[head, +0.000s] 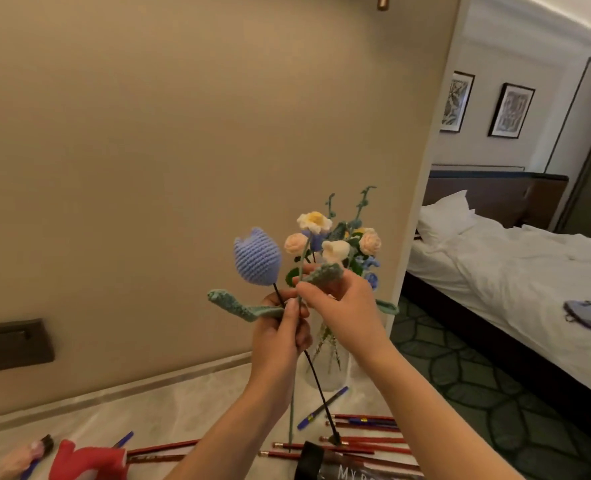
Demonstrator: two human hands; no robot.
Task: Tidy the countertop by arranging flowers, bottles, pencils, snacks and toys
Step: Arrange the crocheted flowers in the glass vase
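The pale marbled surface [183, 403] met a beige wall [183, 133] close behind; its right end stopped just beyond a clear glass vase [328, 368] of crocheted flowers, where the room opened towards a white-sheeted bed [529, 271]. Red pencils [367, 439] and a blue pen [322, 408] lay scattered near the front. A black packet [342, 471] at the frame's bottom read "MY"; the rest was cut off. Both hands were raised above the surface, touching. The left hand [280, 337] curled round the black wire stem of a blue crocheted tulip [257, 256] with a long green leaf. The right hand [346, 306] pinched the green stem of a white crocheted daisy [314, 221].
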